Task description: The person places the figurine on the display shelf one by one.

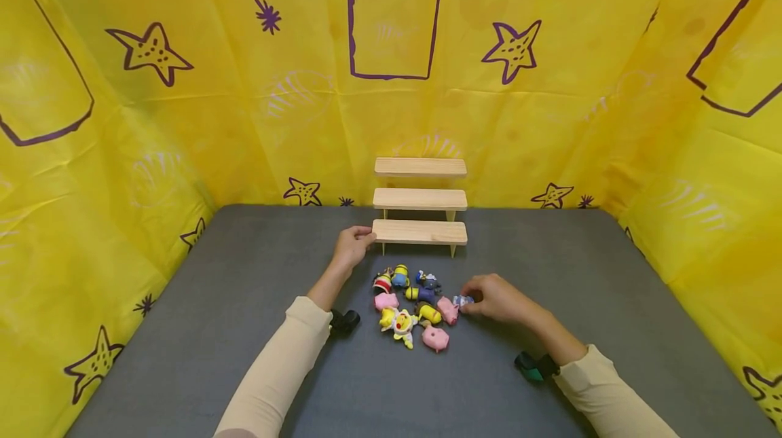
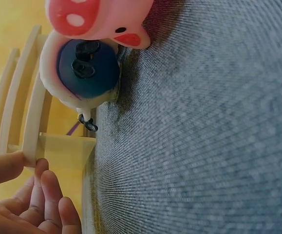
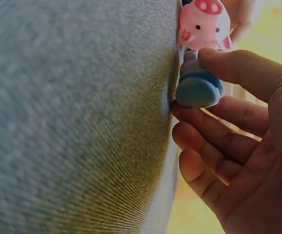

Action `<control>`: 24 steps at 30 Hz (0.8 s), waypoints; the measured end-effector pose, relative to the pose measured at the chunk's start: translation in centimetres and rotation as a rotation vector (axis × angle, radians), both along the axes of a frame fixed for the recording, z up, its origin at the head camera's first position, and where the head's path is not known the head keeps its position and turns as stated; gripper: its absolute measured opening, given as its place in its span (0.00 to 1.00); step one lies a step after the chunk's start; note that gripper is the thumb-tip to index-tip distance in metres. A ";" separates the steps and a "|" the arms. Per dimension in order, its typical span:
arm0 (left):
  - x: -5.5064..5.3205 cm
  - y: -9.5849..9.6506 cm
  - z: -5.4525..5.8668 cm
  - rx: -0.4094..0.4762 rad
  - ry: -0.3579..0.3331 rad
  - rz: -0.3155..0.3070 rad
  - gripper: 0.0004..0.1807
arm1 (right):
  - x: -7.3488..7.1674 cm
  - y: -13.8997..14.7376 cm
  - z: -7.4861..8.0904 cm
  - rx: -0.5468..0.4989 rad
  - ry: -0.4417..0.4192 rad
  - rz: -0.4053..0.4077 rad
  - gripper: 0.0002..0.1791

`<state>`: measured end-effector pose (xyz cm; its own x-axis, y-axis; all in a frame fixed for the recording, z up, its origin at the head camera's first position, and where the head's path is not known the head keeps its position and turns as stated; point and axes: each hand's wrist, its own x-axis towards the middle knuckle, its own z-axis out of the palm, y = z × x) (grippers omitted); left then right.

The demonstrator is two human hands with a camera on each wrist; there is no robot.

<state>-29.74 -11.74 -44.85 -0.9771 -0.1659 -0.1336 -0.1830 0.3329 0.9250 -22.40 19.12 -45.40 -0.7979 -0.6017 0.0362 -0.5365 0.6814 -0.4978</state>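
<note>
My left hand [image 1: 353,246] pinches the left end of the lowest step of a three-tier wooden display stand [image 1: 419,231], thumb on one side and fingertips on the other. With the thumb and fingers of my right hand [image 1: 497,297] I hold a small blue and grey figurine [image 3: 198,87] low at the table surface. Right beside it lies a pink pig figurine [image 1: 448,310]. More toy figurines are clustered between my hands: another pink pig [image 1: 436,338], a yellow and white figure [image 1: 403,324], a yellow and blue figure [image 1: 400,276] and several others.
A dark grey cloth [image 1: 183,329] covers the table. Yellow fabric [image 1: 201,119] printed with starfish encloses the back and both sides. The stand's upper step [image 1: 419,166] rises close to the back fabric, behind the figurines.
</note>
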 end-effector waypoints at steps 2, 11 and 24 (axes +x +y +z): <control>0.0 0.0 -0.1 0.001 -0.001 0.002 0.16 | 0.0 0.1 0.0 -0.021 -0.013 -0.011 0.10; 0.1 0.1 -0.2 0.033 0.044 0.013 0.15 | -0.8 0.4 0.5 -0.071 0.005 -0.027 0.10; -0.2 -0.1 -0.4 0.053 0.014 -0.004 0.17 | -2.1 0.1 3.5 -0.135 0.018 -0.083 0.11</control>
<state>-29.96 -11.85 -45.24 -0.9795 -0.1550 -0.1288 -0.1691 0.2842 0.9437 -24.53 19.17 -41.88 -0.8431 -0.5226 0.1268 -0.4909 0.6514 -0.5785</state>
